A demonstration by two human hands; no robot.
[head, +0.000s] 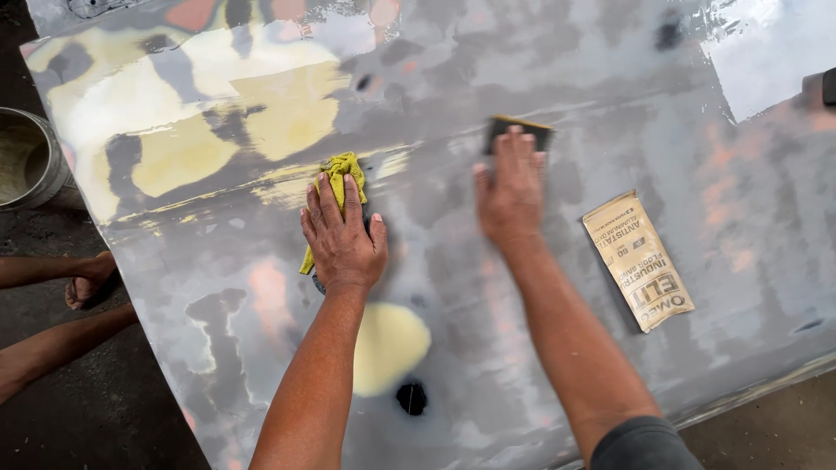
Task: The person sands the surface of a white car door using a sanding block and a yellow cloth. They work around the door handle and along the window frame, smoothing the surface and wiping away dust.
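The left hand (342,237) lies palm down on a wet grey car body panel (610,104), its fingers spread flat over a yellow-green rag (340,174) that sticks out past the fingertips and down along the outer edge of the hand. The hand presses on the rag rather than closing round it. Just to its right, apart from it, the right hand (510,196) also lies palm down, fingers straight and together, pressing a dark sanding block (519,130) whose far edge shows beyond the fingertips. The two hands sit side by side near the middle of the panel, not touching each other.

The panel is patched with pale yellow filler (387,346) below the left wrist and in larger areas toward the far left. A small dark hole (411,398) lies just under the near patch. A folded sheet of tan sandpaper (637,261) rests on the panel to the right of the right forearm. A metal bucket (30,161) stands off the panel's left edge, and another person's sandalled foot (89,278) shows on the ground below it.
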